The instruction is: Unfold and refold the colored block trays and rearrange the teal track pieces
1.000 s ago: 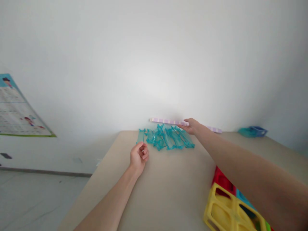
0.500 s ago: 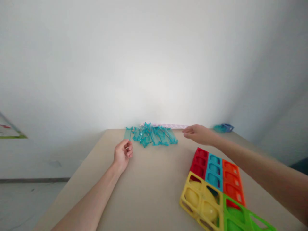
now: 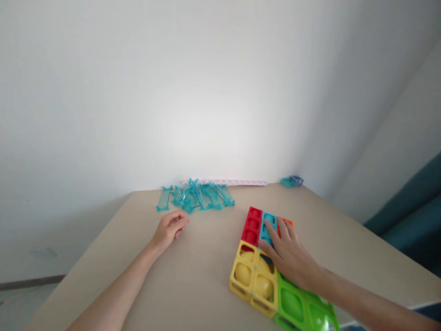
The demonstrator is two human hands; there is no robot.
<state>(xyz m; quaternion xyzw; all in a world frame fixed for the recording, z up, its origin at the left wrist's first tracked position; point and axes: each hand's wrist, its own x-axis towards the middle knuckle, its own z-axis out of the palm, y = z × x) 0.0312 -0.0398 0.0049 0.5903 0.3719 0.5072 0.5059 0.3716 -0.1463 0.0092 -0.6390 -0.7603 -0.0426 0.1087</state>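
Note:
My right hand (image 3: 292, 253) lies with its fingers spread over the top of a joined set of coloured plastic frames, on the light blue and orange parts. The set has a red part (image 3: 251, 226), a light blue part (image 3: 269, 219), a yellow part (image 3: 255, 276) with yellow balls inside, and a green part (image 3: 303, 305); the orange part (image 3: 287, 223) is mostly covered by my fingers. My left hand (image 3: 169, 230) rests on the table with its fingers curled in and nothing visible in them. Just beyond it lies a pile of clear teal plastic pieces (image 3: 203, 195).
The beige table (image 3: 193, 280) ends against a white wall. Behind the teal pile lies a long pale pink strip (image 3: 237, 182). A small dark blue frame (image 3: 296, 180) with a teal piece (image 3: 287, 183) sits in the far right corner. A dark teal curtain (image 3: 409, 216) hangs at the right.
My right hand has come back from near the pink strip and down onto the coloured frames. My left hand stays near the teal pile, fingers still curled. The view has turned to the right.

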